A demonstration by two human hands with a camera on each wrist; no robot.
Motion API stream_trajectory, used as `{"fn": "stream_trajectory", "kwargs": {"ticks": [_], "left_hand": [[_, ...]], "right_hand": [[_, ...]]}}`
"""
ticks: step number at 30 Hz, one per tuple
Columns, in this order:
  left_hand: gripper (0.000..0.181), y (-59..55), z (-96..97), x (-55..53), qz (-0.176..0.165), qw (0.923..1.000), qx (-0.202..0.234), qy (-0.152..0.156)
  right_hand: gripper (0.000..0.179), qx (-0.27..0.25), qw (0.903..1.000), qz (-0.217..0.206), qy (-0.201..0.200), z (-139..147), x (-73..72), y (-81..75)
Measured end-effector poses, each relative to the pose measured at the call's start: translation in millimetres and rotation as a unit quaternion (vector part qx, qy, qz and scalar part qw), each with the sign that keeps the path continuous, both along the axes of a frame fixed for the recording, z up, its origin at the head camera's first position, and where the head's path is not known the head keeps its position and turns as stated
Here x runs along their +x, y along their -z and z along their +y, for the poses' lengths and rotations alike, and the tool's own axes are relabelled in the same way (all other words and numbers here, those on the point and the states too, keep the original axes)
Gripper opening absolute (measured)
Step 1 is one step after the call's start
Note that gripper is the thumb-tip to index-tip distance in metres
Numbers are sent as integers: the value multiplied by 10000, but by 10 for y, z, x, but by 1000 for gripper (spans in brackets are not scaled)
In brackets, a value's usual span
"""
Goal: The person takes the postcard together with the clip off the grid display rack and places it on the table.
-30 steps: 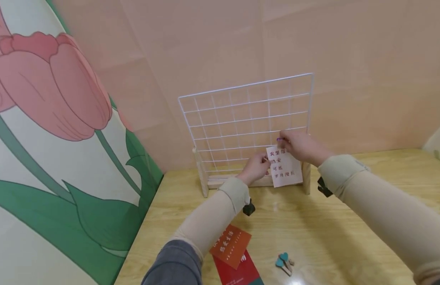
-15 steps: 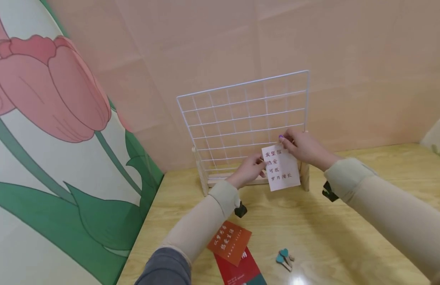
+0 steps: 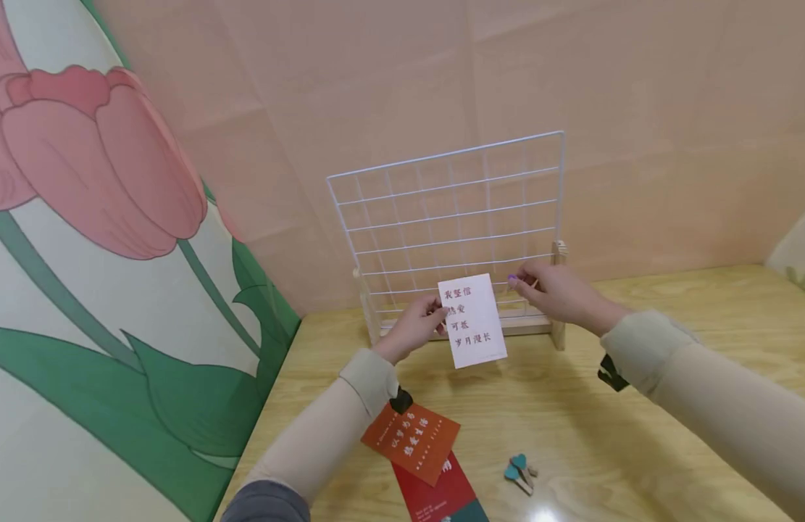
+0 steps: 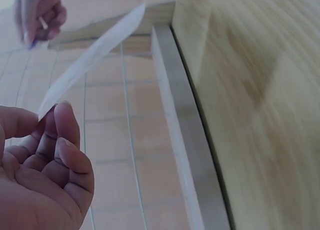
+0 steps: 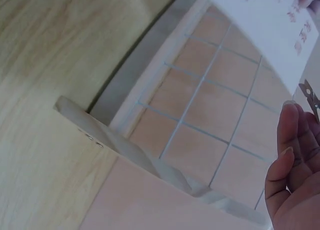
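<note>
My left hand [image 3: 411,326] pinches the left edge of a white card [image 3: 477,337] with red Chinese characters, held up in front of the wire grid. Seen edge-on in the left wrist view, the card [image 4: 95,55] sits between thumb and fingertips. To the right of the card, my right hand [image 3: 559,293] holds a small wooden clothespin [image 5: 311,99]; a purple tip [image 3: 512,280] shows at its fingertips. The card's corner comes close to the clothespin in the right wrist view. The white wire grid [image 3: 441,210] stands upright in a wooden base [image 3: 522,324] behind both hands.
On the wooden table [image 3: 598,435], an orange card [image 3: 418,442] overlaps a red card [image 3: 435,496] below my left forearm. Small clothespins with teal hearts [image 3: 518,471] lie to their right. A pinkish wall covering [image 3: 637,145] rises behind the grid, with a tulip picture [image 3: 102,159] at left.
The white card has come away from the grid's right side, moving left and down with my left hand. My right hand has parted from the card and dropped slightly, still holding the clothespin.
</note>
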State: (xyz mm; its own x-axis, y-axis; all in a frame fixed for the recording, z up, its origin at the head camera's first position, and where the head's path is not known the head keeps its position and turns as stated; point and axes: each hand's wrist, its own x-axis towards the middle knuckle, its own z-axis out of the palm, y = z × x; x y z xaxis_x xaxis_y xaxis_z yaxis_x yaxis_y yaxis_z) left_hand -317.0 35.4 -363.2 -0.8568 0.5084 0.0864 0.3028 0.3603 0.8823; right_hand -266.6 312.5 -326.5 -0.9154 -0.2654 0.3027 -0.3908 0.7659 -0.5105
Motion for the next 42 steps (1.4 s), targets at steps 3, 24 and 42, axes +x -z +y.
{"fn": "stream_trajectory", "kwargs": {"ticks": [3,24,42], "left_hand": [[15,40,-140,26,-117,9997,172,-121],[20,143,-787,316,-141,9996,18,263],[14,284,-1101,476,-905,9855,-1224,746]], "right_hand": [[26,0,9999,-27,-105,-26,46,18],[14,310,9937,-250,-1047,-212,416,257],[13,896,9498,-1476,-2611,-508,739,543]]}}
